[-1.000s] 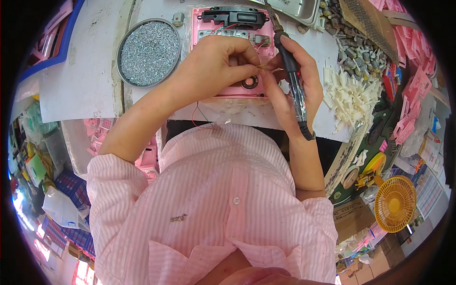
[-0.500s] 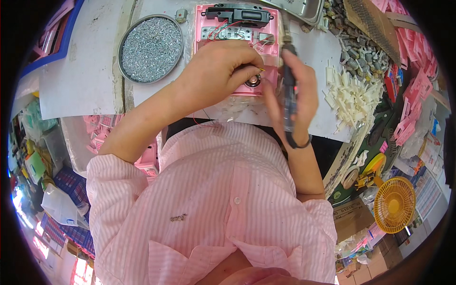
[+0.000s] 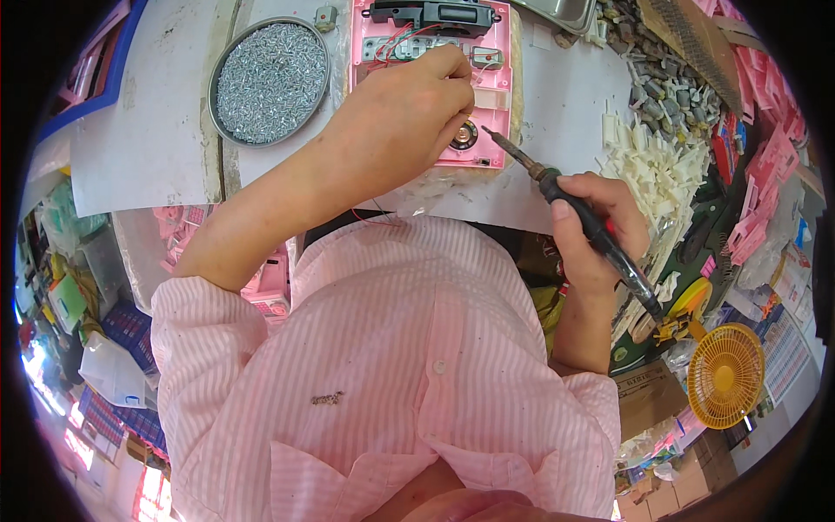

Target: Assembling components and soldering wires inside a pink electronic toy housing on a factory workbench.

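A soldering iron with a dark handle and thin metal tip is gripped in my right hand. It slants up and left, its tip just right of a small round black speaker and apart from it. The speaker sits in a pink plastic housing. My left hand lies across the housing with its fingers closed beside the speaker; what they pinch, if anything, is hidden. Farther up the housing are a black plastic mechanism, a metal strip and thin red wires.
A round metal tray of small screws stands left of the housing. On the right lie heaps of white plastic parts, small grey motors and pink plastic pieces. A yellow fan is at the lower right.
My right hand has drawn back right and down, tilting the iron so its tip points up-left at the speaker. My left hand has shifted slightly up; the yellow bit at its fingertips no longer shows.
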Action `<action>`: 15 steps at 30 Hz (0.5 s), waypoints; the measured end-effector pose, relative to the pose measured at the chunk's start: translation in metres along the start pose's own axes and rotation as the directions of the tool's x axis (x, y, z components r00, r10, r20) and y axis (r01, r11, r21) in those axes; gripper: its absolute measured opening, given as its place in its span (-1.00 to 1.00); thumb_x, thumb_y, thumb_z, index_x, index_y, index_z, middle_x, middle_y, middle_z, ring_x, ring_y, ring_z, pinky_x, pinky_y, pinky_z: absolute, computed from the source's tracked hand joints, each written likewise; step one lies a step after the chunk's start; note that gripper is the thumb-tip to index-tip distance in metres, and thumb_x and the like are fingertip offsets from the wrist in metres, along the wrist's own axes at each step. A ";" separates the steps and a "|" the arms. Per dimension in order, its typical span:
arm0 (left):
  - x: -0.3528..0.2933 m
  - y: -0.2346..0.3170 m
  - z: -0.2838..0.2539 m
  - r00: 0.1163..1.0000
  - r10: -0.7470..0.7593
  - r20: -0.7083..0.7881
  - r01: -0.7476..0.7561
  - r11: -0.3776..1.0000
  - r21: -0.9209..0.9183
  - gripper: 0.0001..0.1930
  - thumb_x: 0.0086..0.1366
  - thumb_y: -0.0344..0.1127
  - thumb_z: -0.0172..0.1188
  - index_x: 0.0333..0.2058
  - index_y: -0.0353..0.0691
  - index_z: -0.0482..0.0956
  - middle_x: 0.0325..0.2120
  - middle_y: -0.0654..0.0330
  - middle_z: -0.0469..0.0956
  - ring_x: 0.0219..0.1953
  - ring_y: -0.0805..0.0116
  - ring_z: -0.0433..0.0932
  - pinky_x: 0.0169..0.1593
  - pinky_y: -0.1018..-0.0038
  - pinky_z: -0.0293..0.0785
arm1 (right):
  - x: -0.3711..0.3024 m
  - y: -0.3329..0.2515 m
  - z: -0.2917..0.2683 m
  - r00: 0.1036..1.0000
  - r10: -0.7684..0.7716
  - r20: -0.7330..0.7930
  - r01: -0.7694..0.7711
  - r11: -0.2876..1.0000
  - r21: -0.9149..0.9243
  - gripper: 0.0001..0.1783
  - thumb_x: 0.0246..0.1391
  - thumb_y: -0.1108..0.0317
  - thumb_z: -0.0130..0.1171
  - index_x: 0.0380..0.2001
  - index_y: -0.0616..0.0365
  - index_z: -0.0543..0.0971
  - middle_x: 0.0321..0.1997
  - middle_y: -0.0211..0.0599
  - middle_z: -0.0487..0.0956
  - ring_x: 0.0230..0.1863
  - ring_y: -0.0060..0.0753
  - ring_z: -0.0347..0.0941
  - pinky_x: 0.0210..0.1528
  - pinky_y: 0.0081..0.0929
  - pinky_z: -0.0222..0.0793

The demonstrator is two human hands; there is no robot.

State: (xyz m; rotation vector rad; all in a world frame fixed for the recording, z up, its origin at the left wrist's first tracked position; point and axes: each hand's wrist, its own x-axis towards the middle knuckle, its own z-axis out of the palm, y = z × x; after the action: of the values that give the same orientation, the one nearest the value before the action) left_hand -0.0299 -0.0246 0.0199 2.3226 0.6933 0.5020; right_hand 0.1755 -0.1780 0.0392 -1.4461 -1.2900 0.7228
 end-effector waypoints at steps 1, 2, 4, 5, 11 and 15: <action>0.000 0.000 0.000 1.000 0.002 -0.004 -0.002 1.000 0.003 -0.92 0.23 -0.45 0.25 -0.33 -0.31 0.56 -0.20 0.13 0.51 -0.24 0.10 0.59 -0.18 0.29 0.53 | 0.000 0.001 0.001 1.000 0.003 0.015 -0.003 1.000 -0.001 -0.77 0.01 0.52 0.36 -0.22 0.31 0.63 -0.42 -0.32 0.65 -0.50 -0.70 0.43 -0.47 -0.71 0.26; 0.000 0.000 0.000 1.000 0.000 -0.001 0.000 1.000 0.006 -0.92 0.23 -0.45 0.25 -0.33 -0.31 0.56 -0.20 0.13 0.51 -0.24 0.10 0.59 -0.18 0.29 0.53 | 0.001 0.002 0.002 1.000 -0.007 0.023 0.008 1.000 -0.017 -0.77 0.00 0.52 0.36 -0.23 0.31 0.63 -0.43 -0.33 0.65 -0.51 -0.71 0.42 -0.47 -0.72 0.25; 0.000 0.001 0.000 1.000 -0.005 0.000 0.005 1.000 0.012 -0.93 0.23 -0.46 0.24 -0.33 -0.31 0.56 -0.20 0.14 0.51 -0.24 0.09 0.59 -0.18 0.29 0.53 | 0.003 0.003 0.003 0.999 -0.029 0.043 0.031 0.998 -0.051 -0.78 0.00 0.52 0.36 -0.24 0.31 0.64 -0.44 -0.34 0.64 -0.53 -0.72 0.41 -0.48 -0.72 0.23; 0.000 0.001 0.000 1.000 -0.002 -0.002 0.002 1.000 0.012 -0.93 0.23 -0.46 0.24 -0.33 -0.31 0.56 -0.20 0.14 0.51 -0.24 0.09 0.59 -0.19 0.29 0.53 | 0.003 0.003 0.004 0.999 -0.013 0.045 0.015 0.999 -0.044 -0.78 0.00 0.52 0.36 -0.24 0.31 0.64 -0.45 -0.36 0.64 -0.54 -0.73 0.40 -0.48 -0.73 0.23; -0.001 0.001 -0.001 1.000 0.014 -0.009 -0.014 1.000 0.008 -0.93 0.23 -0.46 0.24 -0.32 -0.30 0.56 -0.20 0.15 0.51 -0.24 0.09 0.59 -0.20 0.28 0.54 | 0.006 0.001 0.004 0.997 0.024 0.067 -0.019 0.998 -0.063 -0.79 0.00 0.51 0.36 -0.25 0.30 0.65 -0.49 -0.41 0.62 -0.55 -0.75 0.39 -0.49 -0.75 0.21; -0.002 -0.001 0.002 0.999 0.033 -0.028 -0.032 0.999 0.020 -0.92 0.22 -0.44 0.25 -0.31 -0.28 0.57 -0.19 0.16 0.51 -0.24 0.09 0.59 -0.19 0.28 0.55 | 0.007 -0.003 0.004 0.998 0.019 0.066 -0.013 0.996 -0.089 -0.78 0.00 0.51 0.37 -0.24 0.30 0.65 -0.48 -0.41 0.62 -0.55 -0.75 0.39 -0.49 -0.76 0.22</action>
State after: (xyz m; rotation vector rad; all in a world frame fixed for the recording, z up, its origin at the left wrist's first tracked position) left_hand -0.0305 -0.0260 0.0177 2.3529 0.6777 0.5461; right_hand 0.1729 -0.1702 0.0419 -1.5154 -1.3781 0.7385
